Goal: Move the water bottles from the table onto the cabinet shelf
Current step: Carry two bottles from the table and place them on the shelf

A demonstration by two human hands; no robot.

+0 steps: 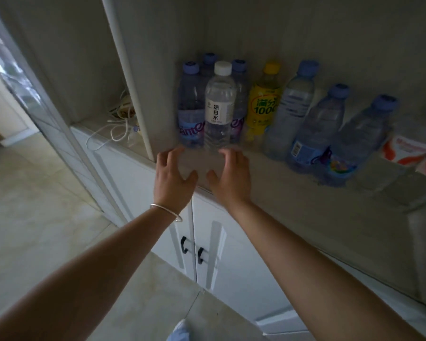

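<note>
1. White-capped water bottle [218, 107]: clear, with a white label strip bearing dark characters. Stands upright on the cabinet shelf [293, 193], at the front of the left cluster and just short of the shelf's front edge. Nothing grips it.
2. Blue-capped bottles behind it [191, 104]: three, purple-labelled, packed close together at the back, against the left partition [133, 94].
3. Yellow bottle [265, 104]: yellow cap and label, upright, just right of the cluster.
4. Further blue-capped bottles [317, 126]: three in a row running right and toward the shelf edge, all upright as far as the wide lens lets me judge.
5. Left hand [174, 173]: fingers spread and relaxed, holding nothing, tips just below and left of the white-capped bottle's base. A silver bangle [166, 211] sits on the wrist.
6. Right hand [230, 175]: likewise loose and empty, tips just below and right of the same base. Whether either hand touches the bottle cannot be told.
7. Step, as judged: placement of the white-capped bottle looks finished, both hands at the release point.
8. Next move, as judged: draw both hands clear without knocking the front bottle, then go to the table for any bottle left; the table is out of view.
9. Surroundings: white cords [113, 134] in the neighbouring bay; red-and-white packet [408, 151] at far right; cabinet doors [207, 242] with dark handles below.
</note>
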